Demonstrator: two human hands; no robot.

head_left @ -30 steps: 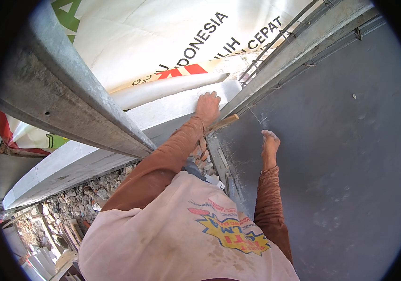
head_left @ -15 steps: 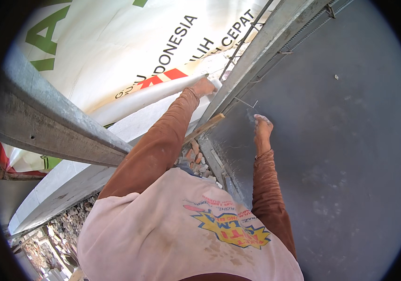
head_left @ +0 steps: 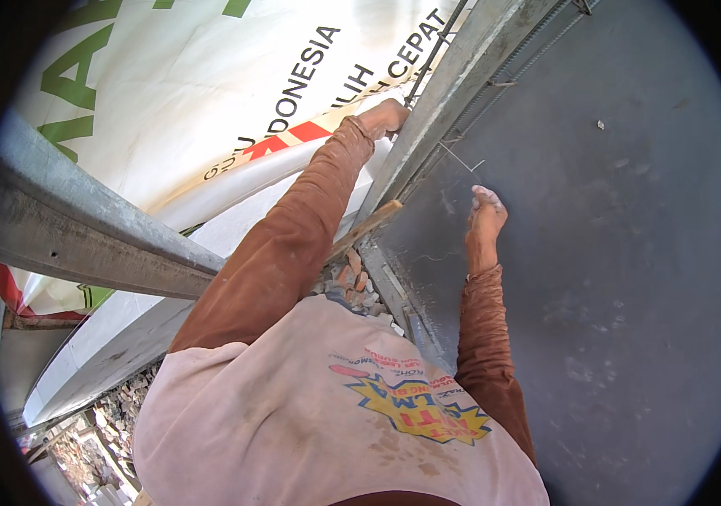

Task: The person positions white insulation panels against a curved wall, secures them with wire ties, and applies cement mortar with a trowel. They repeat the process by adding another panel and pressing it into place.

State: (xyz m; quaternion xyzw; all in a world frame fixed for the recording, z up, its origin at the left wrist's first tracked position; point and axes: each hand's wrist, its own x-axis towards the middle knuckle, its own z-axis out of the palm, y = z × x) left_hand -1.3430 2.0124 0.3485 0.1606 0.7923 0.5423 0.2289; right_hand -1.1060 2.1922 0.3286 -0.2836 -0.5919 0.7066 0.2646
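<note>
My left hand [head_left: 387, 119], fingers curled, is at the edge of a long grey board [head_left: 440, 97], beside a dark steel rod [head_left: 424, 71]. What its fingers hold, if anything, is hidden. On the other side of the board, my right hand [head_left: 487, 216] is raised over the grey surface with its fingers pressed together. Any thing in its pinch is too small to make out. A thin bent wire [head_left: 464, 160] sticks out from the board just beyond those fingertips. Ribbed steel bars [head_left: 495, 93] run along the board.
A printed white tarp [head_left: 192, 93] hangs at the upper left. A metal channel [head_left: 107, 228] crosses the left side above a pale block ledge [head_left: 116, 337]. A wooden stick [head_left: 369, 228] juts near the board, and rubble [head_left: 360, 287] lies below it.
My left hand has moved up and right along the board, away from the pale ledge. My right hand has shifted slightly right and sits a little apart from the bent wire.
</note>
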